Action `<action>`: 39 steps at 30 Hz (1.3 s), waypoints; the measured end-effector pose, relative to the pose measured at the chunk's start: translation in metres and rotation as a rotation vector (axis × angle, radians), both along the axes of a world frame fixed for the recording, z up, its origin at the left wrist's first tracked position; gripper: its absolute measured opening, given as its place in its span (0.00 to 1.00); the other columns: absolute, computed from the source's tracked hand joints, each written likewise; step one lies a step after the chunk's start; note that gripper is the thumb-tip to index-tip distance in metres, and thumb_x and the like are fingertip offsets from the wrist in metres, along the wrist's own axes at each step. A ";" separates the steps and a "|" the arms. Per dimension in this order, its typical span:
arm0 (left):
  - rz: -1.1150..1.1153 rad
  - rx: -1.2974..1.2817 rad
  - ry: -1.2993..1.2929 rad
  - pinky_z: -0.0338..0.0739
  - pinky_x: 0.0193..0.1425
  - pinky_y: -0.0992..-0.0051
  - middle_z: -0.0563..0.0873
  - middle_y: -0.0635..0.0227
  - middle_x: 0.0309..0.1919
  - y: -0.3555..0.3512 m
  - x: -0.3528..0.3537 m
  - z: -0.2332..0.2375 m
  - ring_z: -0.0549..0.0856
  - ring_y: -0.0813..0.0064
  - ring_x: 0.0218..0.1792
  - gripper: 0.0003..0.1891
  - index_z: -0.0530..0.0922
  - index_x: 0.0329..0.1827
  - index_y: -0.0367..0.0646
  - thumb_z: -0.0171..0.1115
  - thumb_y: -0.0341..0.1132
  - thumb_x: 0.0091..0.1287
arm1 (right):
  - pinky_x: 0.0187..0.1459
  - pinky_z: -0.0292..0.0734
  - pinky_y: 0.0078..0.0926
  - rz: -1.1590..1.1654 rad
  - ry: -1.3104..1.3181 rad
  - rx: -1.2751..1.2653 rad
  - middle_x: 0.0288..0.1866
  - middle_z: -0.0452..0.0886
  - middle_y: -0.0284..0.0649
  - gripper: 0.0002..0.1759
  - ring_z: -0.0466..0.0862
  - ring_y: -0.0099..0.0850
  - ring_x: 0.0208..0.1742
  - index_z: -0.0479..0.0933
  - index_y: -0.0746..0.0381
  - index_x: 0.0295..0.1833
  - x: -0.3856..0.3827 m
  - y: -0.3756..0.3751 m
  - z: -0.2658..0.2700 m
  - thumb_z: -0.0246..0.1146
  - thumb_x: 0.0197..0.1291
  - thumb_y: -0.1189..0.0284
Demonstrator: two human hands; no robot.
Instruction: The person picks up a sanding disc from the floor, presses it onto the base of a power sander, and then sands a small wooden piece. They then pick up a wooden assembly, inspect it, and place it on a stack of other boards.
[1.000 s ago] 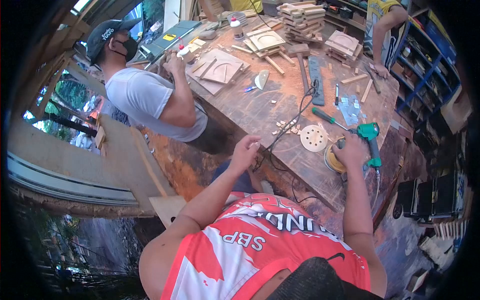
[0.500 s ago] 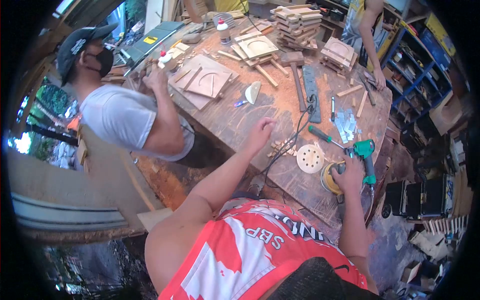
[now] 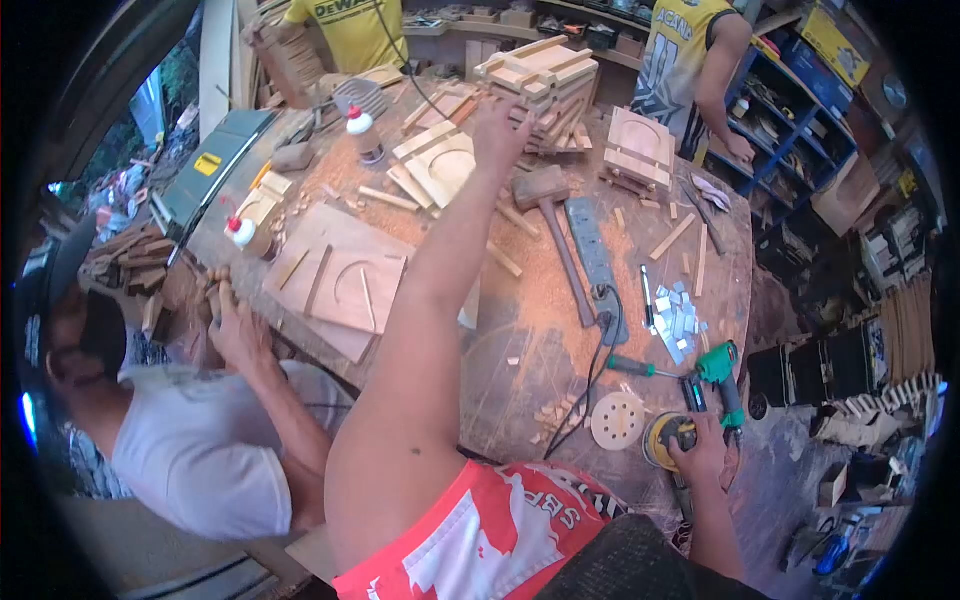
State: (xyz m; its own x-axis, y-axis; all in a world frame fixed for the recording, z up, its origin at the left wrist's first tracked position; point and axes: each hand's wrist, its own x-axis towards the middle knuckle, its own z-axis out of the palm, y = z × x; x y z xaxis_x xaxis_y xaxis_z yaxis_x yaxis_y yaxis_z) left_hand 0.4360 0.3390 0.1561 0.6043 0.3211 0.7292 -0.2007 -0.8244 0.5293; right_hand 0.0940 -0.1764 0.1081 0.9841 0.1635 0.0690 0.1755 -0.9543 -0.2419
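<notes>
My left hand [image 3: 500, 140] reaches far across the table to the stack of wooden frames [image 3: 555, 85], fingers apart at its near side; whether they touch the wood is hard to tell. At the table's near right, my right hand [image 3: 703, 455] is wrapped over the yellow and black orbital sander [image 3: 656, 440]. Just beyond it lies a green air nailer [image 3: 718, 366], with a green-handled screwdriver [image 3: 632, 367] to its left. A round sanding disc [image 3: 617, 421] with holes lies beside the sander.
A wooden mallet [image 3: 553, 215], a power strip [image 3: 592, 248] with cords, metal plates [image 3: 676, 325] and glue bottles [image 3: 364, 135] are on the sawdust-covered table. A co-worker [image 3: 205, 440] works at left beside wooden panels [image 3: 335, 270]; two other people stand at the far side.
My left hand has moved from above the table's near middle out to the frame stack. My right hand stays at the sander. The view has shifted, and the left co-worker appears lower.
</notes>
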 end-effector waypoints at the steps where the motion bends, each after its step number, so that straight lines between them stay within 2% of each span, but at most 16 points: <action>1: 0.086 0.165 -0.024 0.76 0.55 0.64 0.81 0.55 0.49 0.008 0.018 0.005 0.80 0.58 0.50 0.31 0.79 0.59 0.45 0.78 0.46 0.53 | 0.55 0.76 0.42 0.001 0.009 0.000 0.51 0.75 0.43 0.29 0.78 0.45 0.55 0.75 0.57 0.53 0.001 0.000 0.000 0.74 0.41 0.68; 2: 0.078 0.164 -0.024 0.76 0.55 0.64 0.81 0.55 0.49 0.014 0.034 0.013 0.80 0.58 0.50 0.31 0.79 0.59 0.45 0.78 0.46 0.53 | 0.57 0.76 0.42 -0.006 0.053 -0.001 0.54 0.75 0.44 0.32 0.77 0.46 0.57 0.75 0.56 0.55 0.002 0.000 0.001 0.76 0.39 0.67; 4: 0.101 0.323 0.164 0.74 0.59 0.60 0.78 0.53 0.56 0.020 0.058 0.025 0.77 0.55 0.58 0.41 0.75 0.64 0.48 0.79 0.55 0.47 | 0.57 0.76 0.42 -0.028 0.059 -0.045 0.54 0.75 0.44 0.33 0.77 0.45 0.57 0.75 0.57 0.55 0.003 0.006 0.007 0.77 0.39 0.68; 8: 0.180 0.452 0.322 0.73 0.62 0.56 0.76 0.54 0.57 0.019 0.094 0.039 0.75 0.54 0.62 0.46 0.74 0.63 0.46 0.79 0.61 0.43 | 0.57 0.76 0.42 0.003 0.016 -0.059 0.54 0.75 0.44 0.33 0.77 0.46 0.57 0.75 0.57 0.54 0.005 0.006 0.005 0.77 0.36 0.69; 10: 0.162 0.577 0.496 0.73 0.63 0.52 0.74 0.56 0.60 0.009 0.101 0.051 0.73 0.55 0.64 0.49 0.73 0.63 0.44 0.79 0.64 0.42 | 0.57 0.75 0.42 -0.004 0.014 -0.077 0.54 0.75 0.45 0.33 0.77 0.47 0.57 0.75 0.57 0.53 0.006 0.006 0.003 0.77 0.36 0.70; 17: 0.205 0.557 0.573 0.75 0.63 0.54 0.76 0.56 0.59 0.003 0.148 0.034 0.75 0.54 0.63 0.46 0.75 0.62 0.41 0.80 0.61 0.43 | 0.56 0.76 0.44 0.030 -0.021 -0.075 0.54 0.76 0.46 0.33 0.78 0.49 0.56 0.76 0.58 0.52 0.009 0.013 0.010 0.77 0.34 0.71; 19: 0.157 0.557 0.659 0.76 0.64 0.59 0.78 0.56 0.58 0.004 0.157 0.038 0.78 0.55 0.61 0.41 0.77 0.61 0.40 0.80 0.55 0.46 | 0.56 0.76 0.44 0.008 -0.005 -0.052 0.54 0.76 0.47 0.33 0.78 0.49 0.56 0.76 0.58 0.52 0.008 0.009 0.005 0.77 0.34 0.71; 24: 0.118 0.545 0.646 0.78 0.62 0.62 0.80 0.53 0.57 0.006 0.156 0.052 0.81 0.56 0.59 0.33 0.80 0.58 0.40 0.77 0.47 0.50 | 0.55 0.76 0.44 0.002 -0.013 -0.013 0.53 0.76 0.47 0.33 0.78 0.49 0.55 0.75 0.58 0.52 0.007 0.011 0.008 0.77 0.35 0.71; 26: 0.110 0.529 0.631 0.79 0.61 0.62 0.81 0.52 0.57 0.003 0.141 0.067 0.82 0.57 0.58 0.31 0.81 0.57 0.40 0.75 0.46 0.50 | 0.67 0.67 0.48 -0.038 0.051 -0.007 0.53 0.75 0.45 0.32 0.76 0.48 0.59 0.75 0.58 0.53 0.006 0.012 0.009 0.75 0.36 0.71; 27: 0.088 0.520 0.627 0.80 0.59 0.62 0.81 0.52 0.57 0.003 0.135 0.075 0.83 0.57 0.57 0.31 0.82 0.55 0.40 0.75 0.47 0.50 | 0.67 0.67 0.48 -0.037 0.046 -0.007 0.53 0.75 0.45 0.32 0.76 0.48 0.59 0.75 0.58 0.53 0.006 0.012 0.010 0.75 0.36 0.71; 29: 0.070 0.512 0.622 0.81 0.58 0.62 0.81 0.51 0.56 0.005 0.131 0.081 0.84 0.57 0.56 0.30 0.83 0.54 0.40 0.74 0.49 0.50 | 0.56 0.76 0.44 0.020 -0.036 -0.067 0.54 0.75 0.47 0.33 0.77 0.49 0.56 0.75 0.58 0.53 0.005 0.013 0.011 0.77 0.36 0.71; 34: 0.069 0.367 0.499 0.81 0.58 0.62 0.86 0.48 0.49 0.022 0.143 0.076 0.87 0.55 0.51 0.32 0.85 0.49 0.39 0.68 0.59 0.52 | 0.56 0.75 0.43 -0.029 0.002 -0.041 0.54 0.75 0.46 0.32 0.77 0.48 0.56 0.75 0.58 0.53 0.003 0.013 0.010 0.77 0.37 0.71; 37: 0.098 0.350 0.508 0.80 0.57 0.61 0.88 0.48 0.46 0.040 0.126 0.107 0.87 0.53 0.49 0.33 0.86 0.48 0.40 0.64 0.63 0.53 | 0.57 0.75 0.43 -0.012 -0.010 -0.048 0.55 0.75 0.46 0.33 0.77 0.48 0.57 0.75 0.58 0.54 0.003 0.012 0.010 0.76 0.38 0.70; 39: 0.059 0.236 0.475 0.80 0.56 0.62 0.88 0.49 0.45 0.075 0.145 0.108 0.87 0.52 0.49 0.34 0.86 0.48 0.42 0.60 0.65 0.54 | 0.57 0.75 0.43 0.006 -0.020 -0.056 0.55 0.75 0.46 0.33 0.77 0.48 0.57 0.75 0.58 0.54 0.003 0.010 0.010 0.76 0.38 0.70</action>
State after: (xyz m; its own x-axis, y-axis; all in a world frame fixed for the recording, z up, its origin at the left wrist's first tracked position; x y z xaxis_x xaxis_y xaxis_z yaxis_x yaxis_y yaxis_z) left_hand 0.5808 0.4145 0.2646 0.8713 0.2245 0.4364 0.0659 -0.9347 0.3493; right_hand 0.0966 -0.1665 0.1179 0.9816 0.1737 0.0796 0.1857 -0.9652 -0.1843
